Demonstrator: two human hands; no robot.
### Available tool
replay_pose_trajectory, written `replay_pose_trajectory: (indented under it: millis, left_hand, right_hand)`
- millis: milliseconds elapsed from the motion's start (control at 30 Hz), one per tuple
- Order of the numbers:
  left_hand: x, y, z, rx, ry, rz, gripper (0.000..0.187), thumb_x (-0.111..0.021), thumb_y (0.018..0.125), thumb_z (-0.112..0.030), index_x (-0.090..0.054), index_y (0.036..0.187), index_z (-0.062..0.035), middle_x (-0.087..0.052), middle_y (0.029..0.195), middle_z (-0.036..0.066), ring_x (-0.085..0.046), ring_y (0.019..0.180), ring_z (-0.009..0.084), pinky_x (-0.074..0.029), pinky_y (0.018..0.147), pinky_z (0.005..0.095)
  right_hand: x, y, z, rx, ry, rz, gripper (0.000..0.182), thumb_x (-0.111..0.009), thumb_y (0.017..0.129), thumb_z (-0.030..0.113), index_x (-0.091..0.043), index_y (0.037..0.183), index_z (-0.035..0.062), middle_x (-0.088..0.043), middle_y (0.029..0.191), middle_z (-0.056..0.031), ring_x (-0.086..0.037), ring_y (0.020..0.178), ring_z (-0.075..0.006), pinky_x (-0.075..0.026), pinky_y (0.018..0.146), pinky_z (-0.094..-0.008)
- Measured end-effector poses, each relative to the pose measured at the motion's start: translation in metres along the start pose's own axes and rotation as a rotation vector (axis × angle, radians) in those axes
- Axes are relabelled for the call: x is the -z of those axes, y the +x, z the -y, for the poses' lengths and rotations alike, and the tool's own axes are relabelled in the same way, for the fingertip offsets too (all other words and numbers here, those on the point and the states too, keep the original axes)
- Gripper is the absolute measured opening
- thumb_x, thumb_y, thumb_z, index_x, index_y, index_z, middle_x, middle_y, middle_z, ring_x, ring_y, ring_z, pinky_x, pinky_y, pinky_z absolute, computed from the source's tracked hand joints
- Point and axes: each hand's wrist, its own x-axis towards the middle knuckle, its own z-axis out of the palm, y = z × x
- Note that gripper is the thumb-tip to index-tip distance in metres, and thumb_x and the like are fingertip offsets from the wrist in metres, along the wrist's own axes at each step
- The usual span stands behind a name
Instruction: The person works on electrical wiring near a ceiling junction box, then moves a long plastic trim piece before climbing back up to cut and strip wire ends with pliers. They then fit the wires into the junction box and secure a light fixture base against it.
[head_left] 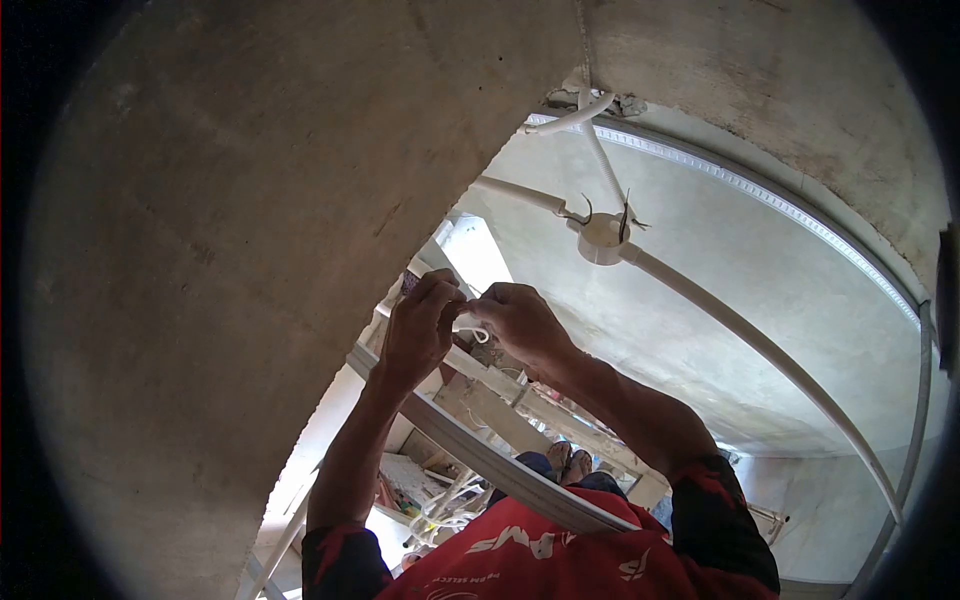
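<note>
Cord (pixel 481 335), white and looped, was pinched by curled fingers (pixel 440 291) of left hand (pixel 420 325) and right hand (pixel 522 322), presumably to steady it.

Building interior, unfinished; a construction site. Landmark was a round white junction box (pixel 602 243), lidless, with loose wire ends (pixel 623 222) protruding. White conduit (pixel 770 345) ran exposed from its right side. Left of the box was a broad, unpainted, cement-grey surface (pixel 230 250) with a ragged edge; above the box, broken masonry (pixel 630 104) and a perforated metal strip (pixel 760 187). Well below the box were rough boards (pixel 505 415) and, further left, tangled pale tubing (pixel 445 510).
</note>
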Motion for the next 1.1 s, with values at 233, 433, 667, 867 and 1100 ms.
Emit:
replay_pose_trajectory:
  millis: [233,433,667,867,1100]
  left_hand:
    - [0.003,0.005,-0.013,0.124,-0.068,0.043,0.012,-0.071,0.086,0.002,-0.061,0.092,0.003,-0.065,0.101,0.017,-0.068,0.087,0.034,-0.058,0.071,0.0418]
    - [0.001,0.002,-0.005,0.09,0.024,0.017,0.011,-0.073,0.084,0.002,-0.065,0.091,0.0031,-0.067,0.105,0.016,-0.07,0.088,0.0325,-0.059,0.072,0.0388]
    - [0.006,0.006,-0.012,0.154,-0.016,0.043,0.012,-0.074,0.084,0.004,-0.065,0.092,0.003,-0.068,0.107,0.016,-0.071,0.087,0.0294,-0.06,0.073,0.0366]
    - [0.003,0.003,-0.003,0.151,-0.01,0.029,0.014,-0.074,0.084,0.004,-0.063,0.091,0.0019,-0.068,0.108,0.016,-0.071,0.087,0.029,-0.059,0.072,0.036]
    - [0.001,0.004,-0.006,0.029,0.055,0.015,0.013,-0.076,0.085,-0.001,-0.065,0.091,-0.0004,-0.068,0.103,0.015,-0.07,0.085,0.0311,-0.058,0.069,0.0372]
  right_hand:
    - [0.009,-0.014,0.015,0.456,-0.558,-0.156,0.016,-0.072,0.087,0.013,-0.063,0.083,0.0002,-0.06,0.071,-0.0118,-0.06,0.068,-0.0329,-0.05,0.066,-0.0449]
    - [0.011,-0.011,0.011,0.88,-0.895,-0.209,0.018,-0.075,0.075,0.012,-0.061,0.084,0.006,-0.054,0.08,-0.0055,-0.055,0.084,-0.0225,-0.049,0.074,-0.0383]
    - [0.022,0.0,0.007,1.087,-1.006,-0.212,0.023,-0.076,0.07,0.018,-0.062,0.086,0.007,-0.05,0.082,-0.0037,-0.053,0.085,-0.0201,-0.047,0.069,-0.035]
    - [0.023,0.016,0.012,1.269,-0.912,-0.258,0.028,-0.078,0.066,0.02,-0.061,0.086,0.01,-0.05,0.086,-0.0036,-0.052,0.085,-0.0217,-0.047,0.068,-0.0354]
    - [0.004,0.017,0.011,0.925,-0.774,-0.304,0.023,-0.08,0.07,0.013,-0.062,0.084,0.01,-0.052,0.078,-0.0005,-0.052,0.081,-0.022,-0.042,0.072,-0.038]
